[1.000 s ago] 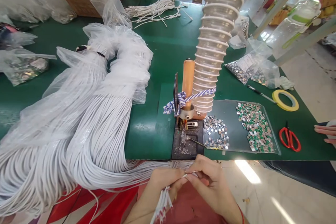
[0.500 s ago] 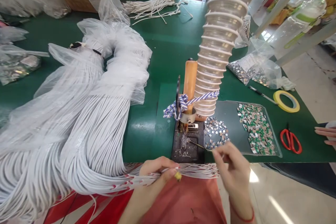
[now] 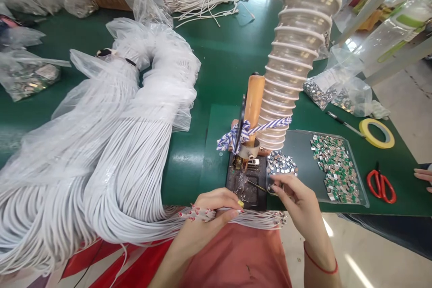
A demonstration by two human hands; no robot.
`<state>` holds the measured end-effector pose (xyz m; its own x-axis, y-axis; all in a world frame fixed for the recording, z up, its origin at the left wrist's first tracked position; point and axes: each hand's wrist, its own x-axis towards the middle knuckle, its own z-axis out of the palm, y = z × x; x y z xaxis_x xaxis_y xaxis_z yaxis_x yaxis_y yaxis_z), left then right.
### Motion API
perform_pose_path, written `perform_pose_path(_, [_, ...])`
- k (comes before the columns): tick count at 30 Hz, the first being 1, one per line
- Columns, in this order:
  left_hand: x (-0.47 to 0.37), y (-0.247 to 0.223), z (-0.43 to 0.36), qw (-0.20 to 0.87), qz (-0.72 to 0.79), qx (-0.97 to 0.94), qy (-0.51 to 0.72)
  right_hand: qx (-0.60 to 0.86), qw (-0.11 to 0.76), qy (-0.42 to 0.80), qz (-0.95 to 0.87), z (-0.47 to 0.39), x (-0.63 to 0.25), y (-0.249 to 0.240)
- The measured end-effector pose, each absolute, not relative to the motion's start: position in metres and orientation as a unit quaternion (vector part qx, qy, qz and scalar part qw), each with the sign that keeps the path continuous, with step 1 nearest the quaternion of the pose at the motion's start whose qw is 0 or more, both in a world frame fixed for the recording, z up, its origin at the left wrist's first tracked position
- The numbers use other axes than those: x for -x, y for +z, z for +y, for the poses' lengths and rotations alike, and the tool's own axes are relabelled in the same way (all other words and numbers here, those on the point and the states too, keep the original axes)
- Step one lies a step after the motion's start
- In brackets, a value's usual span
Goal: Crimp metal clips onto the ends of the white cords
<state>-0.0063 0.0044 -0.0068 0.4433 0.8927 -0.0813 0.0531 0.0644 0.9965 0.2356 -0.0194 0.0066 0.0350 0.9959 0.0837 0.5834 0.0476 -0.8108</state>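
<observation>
My left hand (image 3: 216, 213) is closed on white cables with red-tipped ends at the table's front edge; something small and yellow (image 3: 240, 204) shows by its fingertips. Just right of the black base (image 3: 258, 195) of a soldering stand, my right hand (image 3: 293, 193) is closed, its fingertips pinched at the near end of a thin rod; what they hold is too small to name. The orange handle (image 3: 254, 99) stands upright over the base, tied with a striped cloth (image 3: 232, 138). Small metal connectors (image 3: 281, 163) lie beside it in a tray (image 3: 303, 150).
Large bundles of white cable (image 3: 135, 157) fill the left side. A ribbed hose (image 3: 293, 49) rises behind the base. Green-and-metal parts (image 3: 337, 168), red scissors (image 3: 381, 184) and yellow tape (image 3: 377, 133) are at right. Another person's hand (image 3: 423, 174) shows at the right edge.
My left hand has moved up and right toward the base, with cables in it. My right hand has moved up slightly, nearer the tray's connectors. The whole view has shifted a little.
</observation>
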Motion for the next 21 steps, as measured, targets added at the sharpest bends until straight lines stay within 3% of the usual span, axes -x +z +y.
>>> perform_pose_path(5, [0.005, -0.002, 0.006, 0.611, 0.391, -0.593, 0.349, 0.543, 0.417, 0.428, -0.591, -0.029, -0.209, 0.011])
perform_pose_path(9, [0.004, -0.004, 0.004, 0.607, 0.398, -0.591, 0.353, 0.519, 0.415, 0.504, -0.552, -0.031, -0.19, 0.003])
perform_pose_path(13, [0.002, -0.007, 0.001, 0.583, 0.425, -0.598, 0.348, 0.545, 0.391, 0.509, -0.539, -0.033, -0.182, -0.006])
perform_pose_path(21, [-0.002, -0.006, -0.002, 0.539, 0.449, -0.613, 0.362, 0.544, 0.431, 0.489, -0.528, -0.034, -0.177, -0.008])
